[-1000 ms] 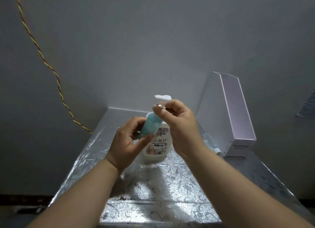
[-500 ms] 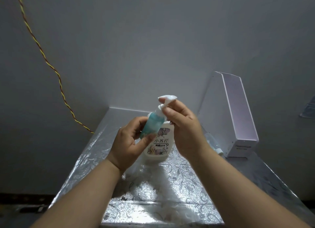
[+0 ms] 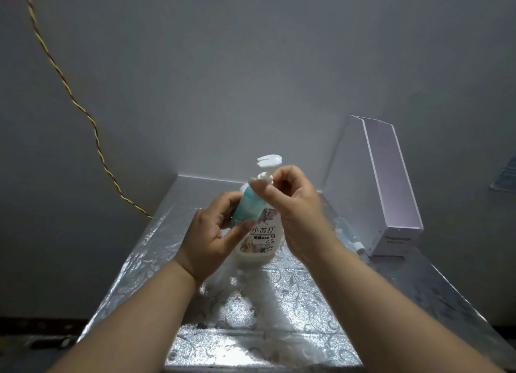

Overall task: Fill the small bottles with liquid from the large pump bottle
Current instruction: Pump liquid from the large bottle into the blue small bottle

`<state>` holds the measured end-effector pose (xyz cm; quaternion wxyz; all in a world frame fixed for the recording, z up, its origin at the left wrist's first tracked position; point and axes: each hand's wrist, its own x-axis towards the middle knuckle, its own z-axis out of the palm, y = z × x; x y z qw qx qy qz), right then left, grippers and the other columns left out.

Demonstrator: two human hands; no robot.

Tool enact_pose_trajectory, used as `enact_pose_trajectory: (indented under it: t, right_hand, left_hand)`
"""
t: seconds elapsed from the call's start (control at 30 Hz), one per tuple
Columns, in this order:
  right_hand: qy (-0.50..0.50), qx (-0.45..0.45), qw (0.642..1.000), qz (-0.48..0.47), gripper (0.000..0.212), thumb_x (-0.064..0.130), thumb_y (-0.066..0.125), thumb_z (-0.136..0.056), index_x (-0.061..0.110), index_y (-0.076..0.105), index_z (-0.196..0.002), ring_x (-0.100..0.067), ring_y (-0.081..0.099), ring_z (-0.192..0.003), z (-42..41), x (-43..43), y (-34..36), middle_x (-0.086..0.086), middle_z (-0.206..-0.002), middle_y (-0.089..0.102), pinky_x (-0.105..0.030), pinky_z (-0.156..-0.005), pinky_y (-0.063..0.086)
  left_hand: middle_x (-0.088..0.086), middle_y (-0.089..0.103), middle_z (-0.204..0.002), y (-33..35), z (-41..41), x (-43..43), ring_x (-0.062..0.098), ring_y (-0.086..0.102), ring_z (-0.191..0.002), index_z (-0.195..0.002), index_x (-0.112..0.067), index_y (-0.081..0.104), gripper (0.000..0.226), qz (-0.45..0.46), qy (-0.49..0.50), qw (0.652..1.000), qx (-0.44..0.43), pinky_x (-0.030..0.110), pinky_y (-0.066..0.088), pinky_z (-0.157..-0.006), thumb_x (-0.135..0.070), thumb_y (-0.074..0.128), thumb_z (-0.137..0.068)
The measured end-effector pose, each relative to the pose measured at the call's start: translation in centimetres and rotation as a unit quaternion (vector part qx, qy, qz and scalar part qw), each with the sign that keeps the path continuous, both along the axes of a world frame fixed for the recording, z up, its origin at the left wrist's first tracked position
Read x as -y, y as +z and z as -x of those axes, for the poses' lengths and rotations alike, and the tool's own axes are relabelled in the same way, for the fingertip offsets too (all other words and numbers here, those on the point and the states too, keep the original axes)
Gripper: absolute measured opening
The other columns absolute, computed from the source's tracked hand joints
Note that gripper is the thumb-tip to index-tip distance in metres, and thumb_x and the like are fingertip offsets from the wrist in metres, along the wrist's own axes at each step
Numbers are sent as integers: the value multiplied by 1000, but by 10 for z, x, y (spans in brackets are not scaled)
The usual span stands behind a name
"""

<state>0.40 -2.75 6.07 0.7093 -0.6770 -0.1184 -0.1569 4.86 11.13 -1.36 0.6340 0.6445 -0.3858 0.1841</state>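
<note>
Currently your left hand (image 3: 212, 233) grips the small teal translucent plastic bottle (image 3: 247, 209), fingers behind it and thumb across the front. It's held off the surface, tilted, mouth end up toward the right, touching the front of the large white plastic pump bottle with a printed label (image 3: 259, 240). That one stands upright on the silver floral-embossed foil tabletop (image 3: 293, 303), mid-table.

Your right hand (image 3: 298, 205) has its fingers curled, thumb and forefinger pinching the white collar just below the white pump head (image 3: 269, 161). Can't tell if the teal bottle's mouth is under the nozzle.

Right of the hands: a tall white box-shaped housing (image 3: 391, 194), with a clear small bottle with white cap (image 3: 350, 237) lying just beside its base. A twisted yellow-and-red wire (image 3: 83, 113) hangs down the grey wall (image 3: 251, 65) on the left.
</note>
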Motion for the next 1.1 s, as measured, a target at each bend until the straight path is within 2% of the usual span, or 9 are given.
enact_pose_trajectory:
  t: [0.1,0.2,0.43,0.57,0.67,0.73,0.8,0.93,1.1]
  right_hand:
    - [51,4,998,-21,17,23,68,-75,20,66,-91,-21,53,-82,-1,2,0,-5,-87,53,-33,-73,45]
    - [2,18,1000,11,16,24,68,-76,14,70,-89,-21,54,-88,-2,3,1,-8,-95,53,-36,-79,46]
    - [-56,34,998,15,28,38,74,-64,17,63,-77,-21,47,-74,0,1,0,-11,-82,50,-38,-68,42]
    - [-74,27,997,2,17,25,76,-67,19,61,-71,-21,46,-73,2,8,1,-11,-79,49,-34,-64,42]
    - [-89,24,996,-23,20,14,78,-71,15,58,-70,-20,43,-72,5,20,5,-10,-75,45,-28,-64,42]
    - [-127,26,991,-29,23,11,78,-72,16,56,-66,-18,42,-68,6,30,8,-7,-68,43,-22,-61,40]
    - [-194,18,980,-27,27,14,81,-71,17,54,-64,-16,47,-69,4,41,9,-4,-67,46,-23,-61,42]
    - [-331,-8,944,2,32,22,82,-68,21,52,-60,-15,51,-64,-12,66,5,2,-64,52,-32,-65,45]
    - [-394,-51,912,106,32,32,80,-70,24,50,-58,-15,52,-64,-34,82,-14,6,-64,53,-36,-68,49]
  left_hand:
    - [-8,70,-98,1,-1,0,12,69,-89,-114,-19,59,44,4,-3,1000,-2,25,55,-76,-53,62,-86]
    - [-3,71,-98,0,-2,0,17,70,-91,-114,-16,59,47,1,-1,1000,-1,29,57,-77,-54,62,-85]
    - [-3,71,-94,1,0,4,11,70,-87,-110,-20,60,46,-11,18,1000,9,24,56,-73,-59,60,-84]
    - [-7,74,-94,2,-2,3,9,71,-82,-115,-28,63,40,-57,52,996,54,33,60,-69,-56,58,-86]
    - [-12,70,-89,1,-3,3,2,68,-73,-111,-32,62,46,-65,89,990,87,17,55,-64,-67,57,-82]
    - [-17,65,-87,-1,-5,1,-1,63,-69,-106,-27,63,49,-72,116,985,101,9,48,-61,-68,57,-80]
    - [-19,61,-88,-3,-7,1,-1,59,-69,-105,-23,61,52,-82,138,980,113,7,46,-59,-68,58,-79]
    - [-7,58,-87,-6,-10,3,6,56,-69,-106,-20,58,44,-98,157,974,132,13,48,-59,-55,64,-79]
    - [-2,56,-89,-7,-12,4,12,55,-68,-108,-23,55,38,-95,162,974,128,20,50,-58,-46,66,-80]
